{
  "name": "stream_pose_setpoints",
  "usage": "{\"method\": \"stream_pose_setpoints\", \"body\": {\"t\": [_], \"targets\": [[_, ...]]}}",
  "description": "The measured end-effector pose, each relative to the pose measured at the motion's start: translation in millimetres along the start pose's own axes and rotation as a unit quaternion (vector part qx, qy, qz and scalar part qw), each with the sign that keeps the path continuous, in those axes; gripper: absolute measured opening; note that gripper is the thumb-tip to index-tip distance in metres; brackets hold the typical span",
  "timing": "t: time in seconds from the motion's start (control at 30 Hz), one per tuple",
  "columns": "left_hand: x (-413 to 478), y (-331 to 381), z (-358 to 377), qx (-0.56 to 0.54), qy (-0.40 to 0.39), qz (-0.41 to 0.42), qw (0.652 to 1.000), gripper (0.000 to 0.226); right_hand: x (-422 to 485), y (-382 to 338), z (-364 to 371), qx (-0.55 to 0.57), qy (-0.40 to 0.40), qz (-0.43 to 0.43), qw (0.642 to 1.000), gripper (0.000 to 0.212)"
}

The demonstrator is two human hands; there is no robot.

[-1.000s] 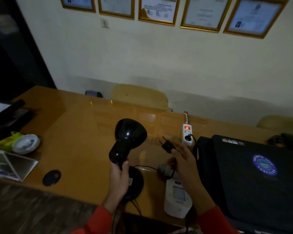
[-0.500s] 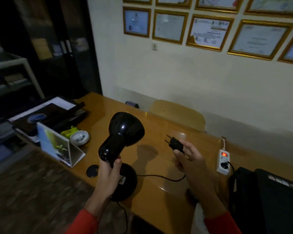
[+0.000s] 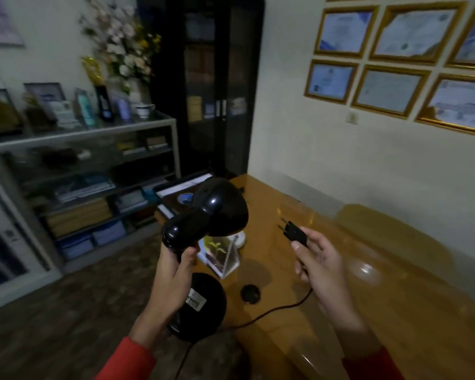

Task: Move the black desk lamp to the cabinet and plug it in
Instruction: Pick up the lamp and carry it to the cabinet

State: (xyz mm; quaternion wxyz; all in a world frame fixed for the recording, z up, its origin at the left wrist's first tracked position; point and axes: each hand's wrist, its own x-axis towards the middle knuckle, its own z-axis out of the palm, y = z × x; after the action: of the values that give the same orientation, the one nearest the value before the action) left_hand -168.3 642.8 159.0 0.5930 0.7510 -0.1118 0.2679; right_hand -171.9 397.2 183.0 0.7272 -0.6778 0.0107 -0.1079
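The black desk lamp (image 3: 211, 212) is in the air at the centre of the head view, its round base (image 3: 206, 305) hanging off the wooden desk's left edge. My left hand (image 3: 176, 267) is wrapped around the lamp's neck, below the shade. My right hand (image 3: 321, 264) pinches the lamp's black two-pin plug (image 3: 294, 233) over the desk, pins pointing up and left. The black cord (image 3: 269, 311) sags from that hand back to the base. A low glass-fronted cabinet (image 3: 80, 133) with trophies and frames on top stands at the left.
The wooden desk (image 3: 368, 297) carries a clear triangular stand (image 3: 225, 256), a black round disc (image 3: 250, 293) and folders at its far end. A tall dark cupboard (image 3: 211, 86) fills the corner. Framed certificates (image 3: 390, 89) hang on the wall. Patterned floor lies between desk and cabinet.
The view has swung left: the power strip and black bag have left the frame and the cabinet has come into sight. Both hands have kept their hold on the lamp and plug.
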Motion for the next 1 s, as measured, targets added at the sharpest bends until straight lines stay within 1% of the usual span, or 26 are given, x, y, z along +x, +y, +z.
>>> {"method": "stream_pose_setpoints", "body": {"t": [0.07, 0.1, 0.13, 0.23, 0.27, 0.3, 0.4, 0.5, 0.63, 0.73, 0.83, 0.93, 0.97, 1.0], "targets": [[5.4, -9.8, -35.0, 0.010, 0.017, -0.003, 1.000, 0.078, 3.0, 1.6, 37.8, 0.006, -0.017, 0.003, 1.000, 0.025], [8.2, -14.2, -53.1, 0.016, 0.027, -0.008, 0.999, 0.080, 4.5, 3.0, 56.6, 0.010, -0.027, 0.002, 1.000, 0.025], [10.9, -18.7, -70.8, 0.023, 0.036, -0.014, 0.999, 0.078, 6.1, 4.5, 74.9, 0.015, -0.038, 0.002, 0.999, 0.024], [20.1, -30.5, -120.9, 0.050, 0.061, -0.029, 0.996, 0.064, 14.2, 8.5, 128.3, 0.027, -0.069, 0.004, 0.997, 0.024], [23.9, -34.1, -137.0, 0.052, 0.072, -0.034, 0.995, 0.063, 17.7, 9.6, 146.2, 0.030, -0.080, 0.005, 0.996, 0.024], [27.9, -38.2, -152.7, 0.051, 0.086, -0.037, 0.994, 0.066, 21.5, 10.7, 164.0, 0.033, -0.093, 0.005, 0.995, 0.024], [40.6, -52.8, -197.1, 0.049, 0.121, -0.040, 0.991, 0.085, 34.9, 13.4, 218.5, 0.035, -0.134, 0.014, 0.990, 0.026], [59.8, -67.3, -240.2, 0.054, 0.126, -0.049, 0.989, 0.087, 53.1, 16.2, 273.7, 0.050, -0.169, 0.018, 0.984, 0.026], [90.9, -88.7, -296.1, 0.060, 0.160, -0.045, 0.984, 0.092, 78.2, 17.7, 350.9, 0.064, -0.213, 0.026, 0.975, 0.028], [119.6, -110.8, -338.4, 0.070, 0.176, -0.035, 0.981, 0.085, 100.1, 19.2, 411.6, 0.072, -0.243, 0.022, 0.967, 0.030], [152.4, -132.7, -384.0, 0.079, 0.194, -0.037, 0.977, 0.090, 124.2, 19.3, 472.9, 0.079, -0.267, 0.016, 0.960, 0.027], [184.0, -155.4, -428.8, 0.116, 0.217, -0.031, 0.969, 0.090, 148.3, 17.4, 534.9, 0.070, -0.278, 0.002, 0.958, 0.029], [193.9, -161.8, -442.9, 0.126, 0.222, -0.033, 0.966, 0.086, 156.0, 16.3, 555.7, 0.066, -0.284, -0.006, 0.957, 0.029], [204.3, -167.7, -456.6, 0.131, 0.232, -0.035, 0.963, 0.077, 164.0, 15.4, 576.2, 0.066, -0.289, -0.013, 0.955, 0.029]]}}
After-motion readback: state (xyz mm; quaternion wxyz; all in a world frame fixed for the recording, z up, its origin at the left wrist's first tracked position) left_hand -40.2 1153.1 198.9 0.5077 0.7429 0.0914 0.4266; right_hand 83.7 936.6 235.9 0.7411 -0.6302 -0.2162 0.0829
